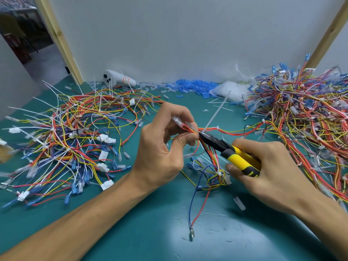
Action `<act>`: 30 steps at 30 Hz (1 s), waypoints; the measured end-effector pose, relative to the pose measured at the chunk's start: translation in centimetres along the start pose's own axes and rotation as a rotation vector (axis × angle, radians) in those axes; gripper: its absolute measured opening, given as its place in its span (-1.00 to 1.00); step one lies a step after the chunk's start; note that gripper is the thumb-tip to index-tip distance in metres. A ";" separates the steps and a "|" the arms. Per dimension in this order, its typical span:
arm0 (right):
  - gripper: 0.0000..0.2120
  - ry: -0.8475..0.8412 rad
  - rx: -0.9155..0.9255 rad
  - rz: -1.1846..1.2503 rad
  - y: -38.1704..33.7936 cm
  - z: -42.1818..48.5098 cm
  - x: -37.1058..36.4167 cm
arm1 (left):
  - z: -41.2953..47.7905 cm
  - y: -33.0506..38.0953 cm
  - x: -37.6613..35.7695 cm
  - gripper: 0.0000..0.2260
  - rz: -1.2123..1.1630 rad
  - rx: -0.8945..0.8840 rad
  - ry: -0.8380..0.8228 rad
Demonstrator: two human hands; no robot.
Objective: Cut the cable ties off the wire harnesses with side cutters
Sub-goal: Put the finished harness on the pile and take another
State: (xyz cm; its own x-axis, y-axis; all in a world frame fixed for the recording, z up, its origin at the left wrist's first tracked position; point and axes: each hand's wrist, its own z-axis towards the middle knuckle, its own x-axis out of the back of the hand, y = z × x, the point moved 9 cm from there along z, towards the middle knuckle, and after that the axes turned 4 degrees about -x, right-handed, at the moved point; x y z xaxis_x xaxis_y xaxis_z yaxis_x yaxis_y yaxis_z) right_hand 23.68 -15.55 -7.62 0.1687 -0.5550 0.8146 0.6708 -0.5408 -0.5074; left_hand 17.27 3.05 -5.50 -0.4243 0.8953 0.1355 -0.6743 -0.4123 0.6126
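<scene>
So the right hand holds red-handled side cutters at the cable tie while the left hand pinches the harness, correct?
Not quite: the handles are yellow and black, not red. In the head view the right hand grips the side cutters, tips at the cable tie, while the left hand pinches the harness.

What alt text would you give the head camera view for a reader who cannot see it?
A left hand pinches a wire harness while the right hand holds yellow side cutters with their tip at a white cable tie on it. Heaps of coloured wires lie on the green table at both sides.
</scene>
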 end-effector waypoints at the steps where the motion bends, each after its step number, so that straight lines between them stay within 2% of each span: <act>1: -0.76 0.009 0.005 -0.038 -0.1 0.0 0.0 | -0.1 0.0 0.0 -0.71 0.003 -0.001 0.000; 4: -0.78 0.042 0.014 -0.108 -0.1 0.1 0.2 | -0.2 0.0 -0.1 -0.72 0.015 -0.004 0.003; 11: -0.79 0.051 0.014 -0.064 -0.1 0.2 0.1 | -0.3 -0.3 -0.1 -0.70 -0.036 -0.010 0.020; 16: -0.61 0.011 0.034 -0.172 -0.5 0.0 -0.6 | -0.7 -0.4 -0.2 -0.70 -0.096 -0.003 0.054; 19: -0.68 -0.015 0.041 -0.186 -0.5 0.0 -1.1 | -0.8 -0.4 -0.2 -0.69 -0.093 -0.012 0.064; 22: -0.79 -0.037 0.020 -0.087 -0.4 0.1 -1.1 | -0.8 -0.6 -0.2 -0.70 -0.091 0.001 0.066; 26: -0.75 -0.062 0.002 0.015 0.0 -0.1 -1.5 | -0.7 -0.9 -0.2 -0.72 -0.083 0.024 0.071; 30: -0.76 0.017 -0.146 0.448 1.8 0.6 -1.1 | -0.1 -1.4 0.7 -0.71 -0.091 0.055 0.108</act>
State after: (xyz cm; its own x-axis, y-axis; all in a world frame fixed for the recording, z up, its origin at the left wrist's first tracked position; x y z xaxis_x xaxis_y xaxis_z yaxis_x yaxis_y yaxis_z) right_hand 25.13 -15.56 -9.24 0.4060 -0.7634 0.5024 0.4258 -0.3284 -0.8431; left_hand 17.82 4.26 -6.36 -0.4275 0.9040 -0.0052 -0.6803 -0.3179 0.6604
